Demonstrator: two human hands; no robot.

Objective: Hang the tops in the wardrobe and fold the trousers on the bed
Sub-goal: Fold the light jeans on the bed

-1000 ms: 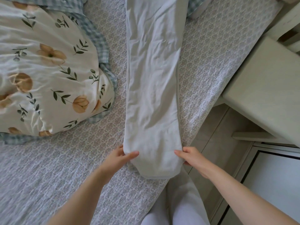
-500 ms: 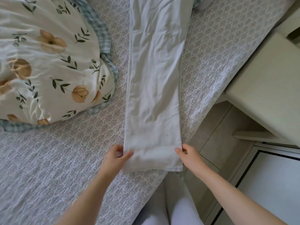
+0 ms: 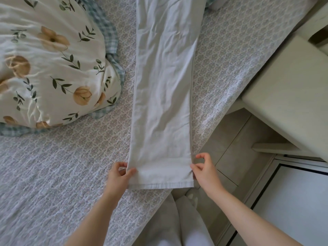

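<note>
- The trousers [image 3: 163, 96], pale and lightly creased, lie flat on the bed [image 3: 62, 166] as one long narrow strip. They run away from the person to the top of the view, where the far end is cut off.
- Their hem [image 3: 159, 185] is the end nearest the person. It sits at the bed's edge, and its right corner reaches just past that edge, over the floor [image 3: 236, 139].
- The left hand [image 3: 119, 176] pinches the left side of the strip just above the hem. Its thumb [image 3: 132, 172] lies on top of the cloth and the fingers curl in at the cloth's edge.
- The right hand [image 3: 205, 172] holds the right side at the same height, thumb and forefinger closed on the edge. The other fingers are raised and curled clear of the cloth.
- Both forearms come up from the bottom of the view, one on each side of the strip.
- The bed wears a grey cover with a small repeated print.
- A flowered duvet [image 3: 49, 68] with a blue check border [image 3: 110, 31] is bunched on the bed to the left, apart from the trousers.
- To the right, beside the bed, stands a pale bedside cabinet [image 3: 291, 89] on the tiled floor.
- The person's legs [image 3: 177, 224], in light cloth, show at the bottom, against the bed's edge.
</note>
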